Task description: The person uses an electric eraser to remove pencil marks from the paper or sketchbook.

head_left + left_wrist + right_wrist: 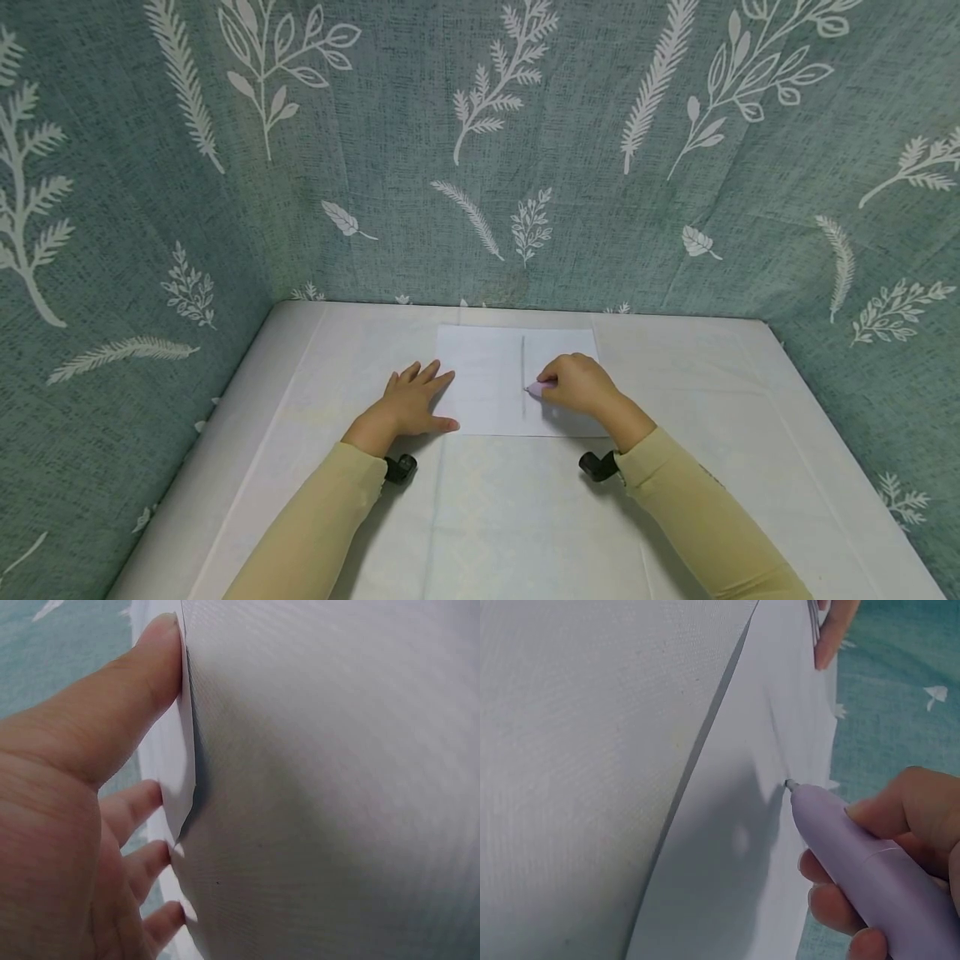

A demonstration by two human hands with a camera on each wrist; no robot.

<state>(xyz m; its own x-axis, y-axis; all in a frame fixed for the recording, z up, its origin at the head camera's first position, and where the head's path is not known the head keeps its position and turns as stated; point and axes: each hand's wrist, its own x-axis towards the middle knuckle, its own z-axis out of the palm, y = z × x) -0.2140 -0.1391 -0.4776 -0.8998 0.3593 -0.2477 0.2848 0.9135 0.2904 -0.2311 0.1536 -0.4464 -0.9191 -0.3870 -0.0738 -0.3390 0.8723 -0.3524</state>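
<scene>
A white sheet of paper [487,383] lies on the table. My left hand [411,406] is spread at its left edge; in the left wrist view the thumb [154,664] rests on the sheet's edge, which lifts slightly off the table. My right hand [581,385] grips a thick lilac pen-shaped tool [855,859] between thumb and fingers, its small metal tip [791,784] touching the paper. A straight grey line [522,358] runs across the sheet beside the tip. The tool's back end is out of frame in the right wrist view.
The table [480,517] has a white cover. Green-blue fabric [405,217] with white leaf prints hangs behind it and at both sides. Each wrist carries a black camera mount, the left mount [401,468] and the right mount [597,467], close above the table.
</scene>
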